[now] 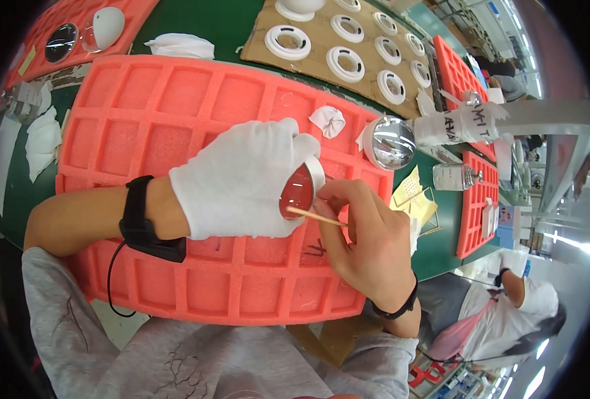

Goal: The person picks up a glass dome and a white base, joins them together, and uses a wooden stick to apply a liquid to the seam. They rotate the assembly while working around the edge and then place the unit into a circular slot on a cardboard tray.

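Left to right, clock directions from the disc: white cloth (42,143) at 9 o'clock, dark round lens (62,41) at 10. Pink-red foam tray (162,151) on green desk (444,229), under both hands. Left hand (245,179), white glove, grip curled closed around the shiny disc (297,194), which is tilted above the tray. Thin stick (318,217) crosses the disc's lower part; can't tell if the tip touches. Crumpled wipe (328,122) at 1 o'clock, cardboard (315,60) with white rings (345,64) beyond. Right hand (371,243), bare, grip pinched on the stick. Silver ball (391,141) at 2, yellow paper (415,199) and clear bottle (449,177) at 3.
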The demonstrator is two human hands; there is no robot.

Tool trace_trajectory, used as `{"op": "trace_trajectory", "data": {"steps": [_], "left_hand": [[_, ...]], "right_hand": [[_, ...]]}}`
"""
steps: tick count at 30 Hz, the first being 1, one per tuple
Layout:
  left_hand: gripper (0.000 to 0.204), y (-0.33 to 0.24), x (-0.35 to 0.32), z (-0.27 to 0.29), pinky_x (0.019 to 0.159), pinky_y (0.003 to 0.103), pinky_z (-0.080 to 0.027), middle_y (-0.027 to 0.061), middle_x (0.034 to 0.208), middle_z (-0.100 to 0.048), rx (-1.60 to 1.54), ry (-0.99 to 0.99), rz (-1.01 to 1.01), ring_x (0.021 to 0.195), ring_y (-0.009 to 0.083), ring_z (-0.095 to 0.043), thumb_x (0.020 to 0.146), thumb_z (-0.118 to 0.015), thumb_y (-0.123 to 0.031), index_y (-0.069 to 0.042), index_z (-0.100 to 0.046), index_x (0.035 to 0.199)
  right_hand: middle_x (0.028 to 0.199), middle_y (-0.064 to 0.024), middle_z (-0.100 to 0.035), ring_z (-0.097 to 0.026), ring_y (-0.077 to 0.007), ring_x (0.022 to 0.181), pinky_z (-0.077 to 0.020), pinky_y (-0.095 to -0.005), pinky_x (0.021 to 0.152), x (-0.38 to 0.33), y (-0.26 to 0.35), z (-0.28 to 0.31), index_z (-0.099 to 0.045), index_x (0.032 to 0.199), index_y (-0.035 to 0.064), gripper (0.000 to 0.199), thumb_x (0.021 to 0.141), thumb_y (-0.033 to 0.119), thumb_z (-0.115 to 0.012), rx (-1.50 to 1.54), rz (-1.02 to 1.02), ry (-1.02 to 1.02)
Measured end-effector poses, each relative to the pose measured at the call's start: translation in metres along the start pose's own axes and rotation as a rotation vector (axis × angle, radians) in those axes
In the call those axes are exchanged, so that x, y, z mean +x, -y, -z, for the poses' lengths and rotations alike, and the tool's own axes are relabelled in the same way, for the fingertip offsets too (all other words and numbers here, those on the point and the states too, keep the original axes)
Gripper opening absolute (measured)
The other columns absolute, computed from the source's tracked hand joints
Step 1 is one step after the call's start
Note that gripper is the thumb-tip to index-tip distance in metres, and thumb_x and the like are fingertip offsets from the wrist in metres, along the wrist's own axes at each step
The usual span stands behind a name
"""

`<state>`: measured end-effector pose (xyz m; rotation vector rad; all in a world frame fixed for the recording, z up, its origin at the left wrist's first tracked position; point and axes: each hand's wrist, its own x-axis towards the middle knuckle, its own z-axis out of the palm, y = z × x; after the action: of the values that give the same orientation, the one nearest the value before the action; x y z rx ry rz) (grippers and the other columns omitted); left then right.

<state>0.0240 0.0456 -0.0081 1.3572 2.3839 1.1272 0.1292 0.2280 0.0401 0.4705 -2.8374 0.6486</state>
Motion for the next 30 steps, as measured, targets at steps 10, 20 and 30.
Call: {"op": "trace_trajectory", "data": {"steps": [10,20,30], "left_hand": [[0.038,0.002,-0.009,-0.002,0.072,0.045,-0.052,0.0156,0.090,-0.060,0.060,-0.105,-0.041,0.083,0.0350,-0.064,0.069,-0.081,-0.023,-0.005,-0.060,0.095],[0.043,-0.003,-0.007,0.003,0.075,0.045,-0.053,0.0179,0.090,-0.061,0.011,-0.065,-0.084,0.087,0.0354,-0.065,0.069,-0.081,-0.026,-0.003,-0.060,0.098],[0.038,0.006,-0.007,-0.002,0.074,0.045,-0.052,0.0151,0.087,-0.060,0.088,-0.081,-0.106,0.087,0.0342,-0.064,0.071,-0.082,-0.027,-0.007,-0.062,0.095]], "right_hand": [[0.076,-0.0120,-0.067,-0.064,-0.0261,0.056,-0.0473,-0.0359,0.052,0.003,0.020,-0.003,-0.060,0.101,0.0022,0.017,0.087,0.000,-0.070,-0.058,-0.146,0.050],[0.079,-0.0119,-0.066,-0.066,-0.0292,0.060,-0.0490,-0.0382,0.051,-0.004,0.017,-0.013,-0.056,0.105,0.0033,0.023,0.088,0.004,-0.072,-0.286,-0.028,0.046],[0.078,-0.0087,-0.064,-0.062,-0.0222,0.060,-0.0468,-0.0328,0.055,0.001,-0.006,0.003,-0.057,0.103,0.0039,0.015,0.093,0.006,-0.067,-0.080,0.012,0.147]]}}
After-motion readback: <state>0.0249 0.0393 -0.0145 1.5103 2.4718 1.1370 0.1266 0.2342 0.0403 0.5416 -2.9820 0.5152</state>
